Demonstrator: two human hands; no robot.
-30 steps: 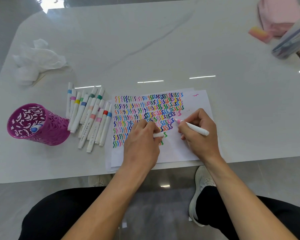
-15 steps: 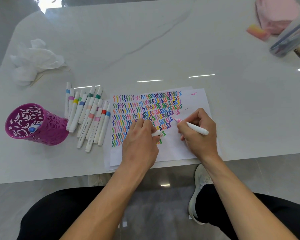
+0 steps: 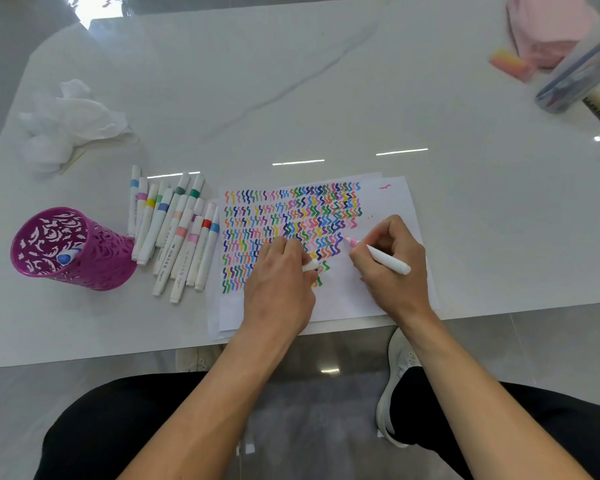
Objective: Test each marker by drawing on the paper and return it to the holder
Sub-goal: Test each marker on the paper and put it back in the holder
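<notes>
My right hand (image 3: 394, 268) grips a white marker (image 3: 385, 259) whose pink tip touches the paper (image 3: 388, 202) beside the rows of coloured squiggles. My left hand (image 3: 281, 282) rests on the paper and holds the marker's white cap (image 3: 310, 266) between its fingers. Several capped white markers (image 3: 177, 230) lie side by side left of the paper. A purple lattice holder (image 3: 66, 249) stands further left with one blue-capped marker (image 3: 66, 258) inside it.
Crumpled white tissue (image 3: 70, 123) lies at the far left of the white table (image 3: 291, 81). A pink cloth (image 3: 551, 26), an orange-pink eraser (image 3: 510, 64) and a clear tube of pens (image 3: 579, 74) sit at the far right. My knees and a white shoe (image 3: 394, 386) show below the table's edge.
The pink tip stays at the end of the squiggle rows with only a small shift of my right hand. My left hand keeps the cap in place.
</notes>
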